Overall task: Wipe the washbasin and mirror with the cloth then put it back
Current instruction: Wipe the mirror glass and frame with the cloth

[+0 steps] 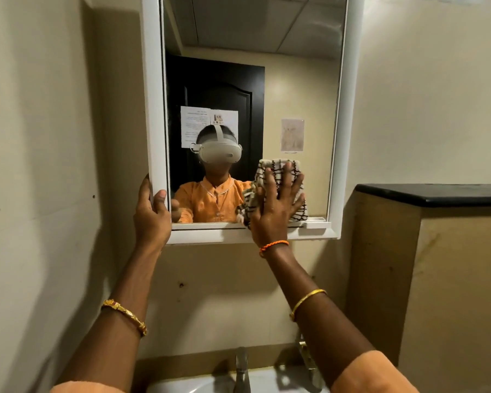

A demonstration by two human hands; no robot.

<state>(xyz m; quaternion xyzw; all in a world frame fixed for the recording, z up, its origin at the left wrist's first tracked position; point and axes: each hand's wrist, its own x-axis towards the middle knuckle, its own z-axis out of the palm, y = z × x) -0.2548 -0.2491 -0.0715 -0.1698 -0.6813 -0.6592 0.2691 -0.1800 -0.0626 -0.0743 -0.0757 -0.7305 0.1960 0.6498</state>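
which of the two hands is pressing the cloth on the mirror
The right hand, fingers spread flat over the checked cloth. The left hand grips the mirror frame instead.

Dim, warm indoor light, fairly sharp throughout.
Soft shadows on the wall (54,194) left of the mirror (253,80); straight lines bowed toward the edges.

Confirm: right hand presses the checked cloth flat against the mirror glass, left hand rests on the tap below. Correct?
Not quite. The head view shows the left hand gripping the lower left edge of the white-framed wall mirror, not resting on the metal tap, which stands untouched at the white washbasin. The rest holds: the right hand presses the cream, dark-checked cloth flat against the glass.
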